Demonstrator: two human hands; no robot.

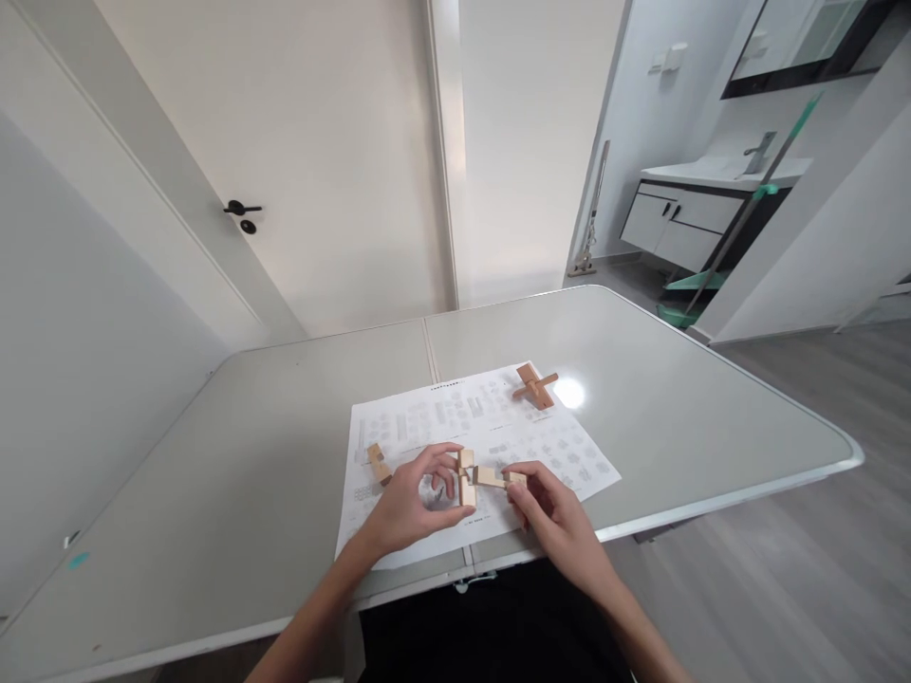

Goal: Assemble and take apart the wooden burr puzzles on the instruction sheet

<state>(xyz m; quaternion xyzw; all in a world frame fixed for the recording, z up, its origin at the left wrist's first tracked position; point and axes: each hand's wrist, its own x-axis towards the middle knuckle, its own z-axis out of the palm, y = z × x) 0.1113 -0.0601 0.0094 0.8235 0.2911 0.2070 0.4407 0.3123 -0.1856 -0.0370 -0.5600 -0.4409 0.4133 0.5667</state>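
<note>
- Pale grey folding table (206, 493) fills the foreground; a metal latch (464, 585) shows at the near edge, on the centre seam.
- Left hand (409, 498): thumb below and fingers above, pinching a notched wooden block (466, 491) by its two ends. Block stands roughly upright, notch at mid-length.
- Right hand (555, 522): thumb and fingers pinching the right end of a second wooden block (488, 476). Its free end points at the notch of the first; contact between the two cannot be confirmed.
- Both blocks are held over a printed sheet (362, 522), which lies across the seam and bears rows of small grey figures.
- Loose light wooden piece (377, 457) lies on the sheet, just beyond the left hand.
- Reddish-brown crossed wooden piece (535, 387) rests at the sheet's far right corner, well apart from both hands.
- Beyond the table: white door (320, 142) with black handle (242, 208).
- Far right: washbasin cabinet (683, 223), with a green long-handled dustpan (676, 316) standing nearer.
</note>
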